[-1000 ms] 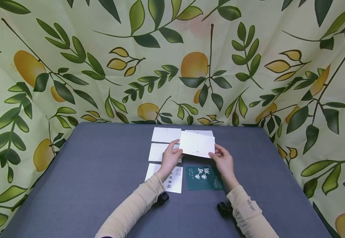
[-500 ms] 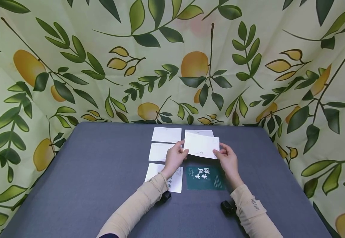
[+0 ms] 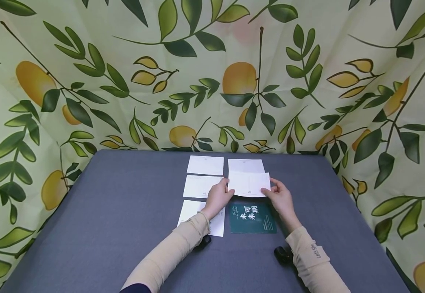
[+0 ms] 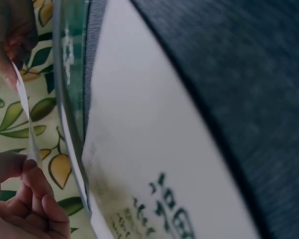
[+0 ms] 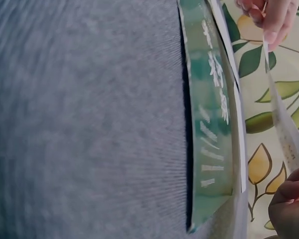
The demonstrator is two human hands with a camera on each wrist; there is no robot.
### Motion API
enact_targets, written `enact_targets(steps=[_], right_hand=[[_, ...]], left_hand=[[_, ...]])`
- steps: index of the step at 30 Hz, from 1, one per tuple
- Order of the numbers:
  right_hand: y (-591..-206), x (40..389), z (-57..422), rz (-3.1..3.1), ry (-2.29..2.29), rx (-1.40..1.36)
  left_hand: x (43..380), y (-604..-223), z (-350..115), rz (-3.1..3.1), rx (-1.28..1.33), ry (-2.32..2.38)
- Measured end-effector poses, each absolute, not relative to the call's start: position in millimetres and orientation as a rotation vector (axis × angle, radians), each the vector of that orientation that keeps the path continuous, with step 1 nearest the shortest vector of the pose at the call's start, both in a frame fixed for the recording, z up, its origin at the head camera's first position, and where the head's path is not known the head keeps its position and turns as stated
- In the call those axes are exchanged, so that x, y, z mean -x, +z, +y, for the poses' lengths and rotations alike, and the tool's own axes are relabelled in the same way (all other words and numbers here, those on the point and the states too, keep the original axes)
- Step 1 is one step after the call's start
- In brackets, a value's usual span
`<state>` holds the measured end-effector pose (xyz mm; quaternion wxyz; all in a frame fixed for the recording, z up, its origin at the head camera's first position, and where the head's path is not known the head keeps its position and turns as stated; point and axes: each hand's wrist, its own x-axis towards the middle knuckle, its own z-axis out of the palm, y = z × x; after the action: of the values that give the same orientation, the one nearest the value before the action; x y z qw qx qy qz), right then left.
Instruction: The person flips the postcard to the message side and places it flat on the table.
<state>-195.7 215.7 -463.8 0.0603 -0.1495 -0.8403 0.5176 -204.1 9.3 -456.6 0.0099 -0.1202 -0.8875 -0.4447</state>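
Observation:
A white card [image 3: 249,184] is held by its two short sides, just above the table. My left hand [image 3: 218,197] pinches its left edge between thumb and fingers; my right hand [image 3: 281,199] pinches the right edge. In the left wrist view the card [image 4: 23,94] shows almost edge-on between both hands. Below it lies a green card [image 3: 252,218] with white characters. Beyond it, a white card [image 3: 246,164] lies flat, its near edge overlapped by the held one in the head view.
Left of the held card, a column of white cards runs from a far card [image 3: 205,165] through a middle card [image 3: 197,186] to a near card [image 3: 190,209] partly behind my left arm. They lie on a grey-blue cloth [image 3: 124,211]. A patterned curtain [image 3: 205,65] hangs behind.
Both hands first moved the held card to the right. Since then it has come lower and nearer, leaving more of the far right card uncovered.

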Motion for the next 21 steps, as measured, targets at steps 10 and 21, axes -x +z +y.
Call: enact_targets(steps=[10, 21], right_hand=[[-472.6, 202.6, 223.3, -2.7, 1.478, 0.446], [-476.6, 209.6, 232.8, -2.866, 1.312, 0.36]], left_hand=[[205.9, -460.9, 21.8, -2.967, 0.371, -0.985], [211.4, -463.3, 31.9, -3.024, 0.377, -0.756]])
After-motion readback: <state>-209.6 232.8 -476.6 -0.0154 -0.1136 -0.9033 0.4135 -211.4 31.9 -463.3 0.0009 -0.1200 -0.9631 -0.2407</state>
